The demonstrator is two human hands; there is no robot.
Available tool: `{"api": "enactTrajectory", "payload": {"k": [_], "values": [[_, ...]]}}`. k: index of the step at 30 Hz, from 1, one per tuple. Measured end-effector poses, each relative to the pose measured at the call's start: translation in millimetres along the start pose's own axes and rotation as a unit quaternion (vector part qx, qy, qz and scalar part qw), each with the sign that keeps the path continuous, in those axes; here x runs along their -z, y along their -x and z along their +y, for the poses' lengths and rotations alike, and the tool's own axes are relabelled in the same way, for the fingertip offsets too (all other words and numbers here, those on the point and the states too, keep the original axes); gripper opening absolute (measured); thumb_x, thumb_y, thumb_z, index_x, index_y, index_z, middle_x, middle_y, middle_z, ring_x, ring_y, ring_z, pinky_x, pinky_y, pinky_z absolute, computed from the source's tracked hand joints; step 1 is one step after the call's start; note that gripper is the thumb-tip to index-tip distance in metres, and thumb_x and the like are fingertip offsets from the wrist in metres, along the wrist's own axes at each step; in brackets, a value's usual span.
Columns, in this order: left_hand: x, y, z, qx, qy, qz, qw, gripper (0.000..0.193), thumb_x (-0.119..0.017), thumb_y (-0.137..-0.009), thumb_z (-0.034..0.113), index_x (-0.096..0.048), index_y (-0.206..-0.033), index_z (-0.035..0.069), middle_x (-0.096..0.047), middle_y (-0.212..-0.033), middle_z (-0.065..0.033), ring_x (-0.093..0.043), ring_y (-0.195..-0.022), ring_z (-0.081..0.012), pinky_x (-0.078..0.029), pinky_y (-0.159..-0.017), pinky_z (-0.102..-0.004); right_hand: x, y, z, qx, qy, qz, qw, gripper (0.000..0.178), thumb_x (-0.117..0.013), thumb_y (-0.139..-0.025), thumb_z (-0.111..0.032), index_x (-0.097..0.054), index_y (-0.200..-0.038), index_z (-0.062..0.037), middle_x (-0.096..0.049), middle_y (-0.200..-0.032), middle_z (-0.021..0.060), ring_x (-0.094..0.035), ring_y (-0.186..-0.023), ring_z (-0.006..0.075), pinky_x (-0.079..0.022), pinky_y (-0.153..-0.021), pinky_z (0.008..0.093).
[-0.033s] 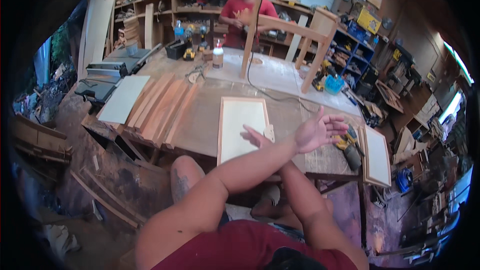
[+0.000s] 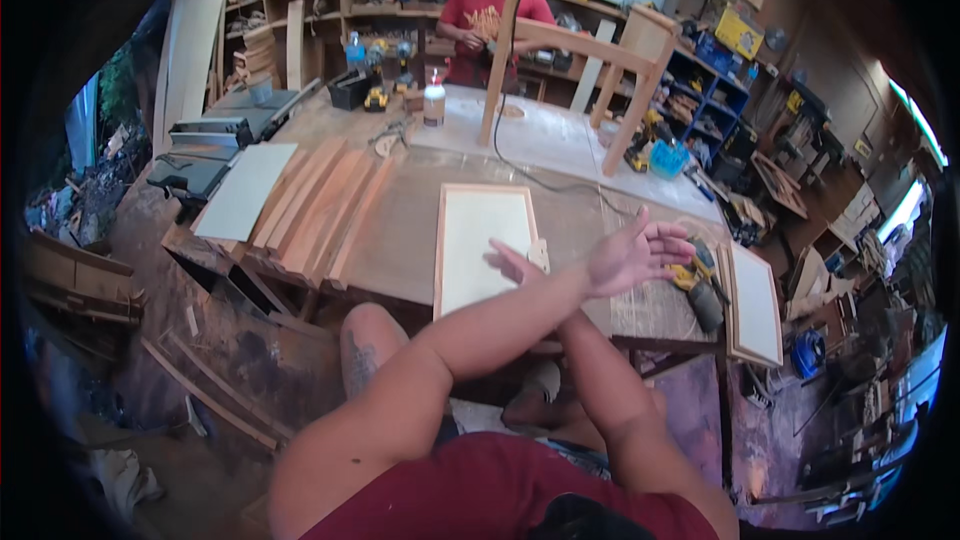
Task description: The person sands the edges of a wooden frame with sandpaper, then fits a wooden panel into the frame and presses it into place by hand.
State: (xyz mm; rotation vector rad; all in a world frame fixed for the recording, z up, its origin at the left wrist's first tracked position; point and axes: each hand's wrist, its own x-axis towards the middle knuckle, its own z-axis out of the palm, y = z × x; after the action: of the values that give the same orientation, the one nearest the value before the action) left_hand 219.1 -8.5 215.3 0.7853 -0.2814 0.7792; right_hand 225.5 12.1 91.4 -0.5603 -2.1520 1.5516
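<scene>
Left grip (image 2: 632, 258): released and empty, fingers spread, near the yellow-and-black power tool (image 2: 706, 302).
Right grip (image 2: 513, 262): released too, over the framed panel (image 2: 470, 220); whether it touches, one cannot tell, as the left forearm (image 2: 510, 315) crosses in front.
Small wooden piece (image 2: 540, 254): by the panel's right side, just beside the right grip; uncrossing the arms carelessly could knock it away.
Framed panel: on the worktop (image 2: 400, 220) before the person; a dragging wrist might skew it.
Power tool: near the front edge; a backhand bump could send it off.
Wooden slats (image 2: 315, 210): side by side, leftward; a lifted knee (image 2: 370, 340) might jolt their near ends.
</scene>
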Motion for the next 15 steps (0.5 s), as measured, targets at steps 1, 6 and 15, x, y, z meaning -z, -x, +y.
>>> {"api": "enactTrajectory", "payload": {"k": [1, 6, 15], "values": [[12.9, 8.3, 2.3, 0.009, -0.102, 0.013, 0.995, 0.068, -0.038, -0.102, 0.062, -0.050, -0.140, 0.006, -0.061, -0.132, -0.0117, -0.057, -0.124, -0.0238, -0.044, -0.104, -0.0408, 2.2, 1.5, 7.1, -0.018, -0.039, 0.060, 0.997, 0.085, -0.066, -0.093, -0.038, -0.020, -0.161, -0.0137, -0.031, -0.160, 0.0200, -0.030, -0.148, 0.0330, -0.021, -0.121, 0.0458], [122.6, 101.2, 60.4, 0.026, -0.633, 0.162, 0.757, 0.041, -0.063, -0.097, 0.037, -0.065, -0.126, 0.009, -0.067, -0.121, -0.0109, -0.065, -0.111, -0.0249, -0.049, -0.098, -0.0350, 28.1, 44.2, 45.0, -0.179, 0.173, 0.257, 0.934, 0.080, -0.079, -0.082, -0.032, -0.044, -0.147, -0.0007, -0.044, -0.150, 0.0242, -0.041, -0.142, 0.0336, -0.033, -0.117, 0.0413], [228.8, 222.2, 98.7, 0.231, -0.837, 0.419, 0.266, 0.069, -0.060, -0.093, 0.051, -0.047, -0.148, 0.011, -0.031, -0.158, -0.0265, -0.017, -0.150, -0.0425, -0.019, -0.121, -0.0556, 52.5, 18.0, 104.3, -0.224, 0.303, 0.291, 0.879, 0.092, -0.078, -0.080, -0.036, -0.034, -0.149, 0.0055, -0.038, -0.153, 0.0284, -0.035, -0.144, 0.0393, -0.029, -0.120, 0.0436]]}}
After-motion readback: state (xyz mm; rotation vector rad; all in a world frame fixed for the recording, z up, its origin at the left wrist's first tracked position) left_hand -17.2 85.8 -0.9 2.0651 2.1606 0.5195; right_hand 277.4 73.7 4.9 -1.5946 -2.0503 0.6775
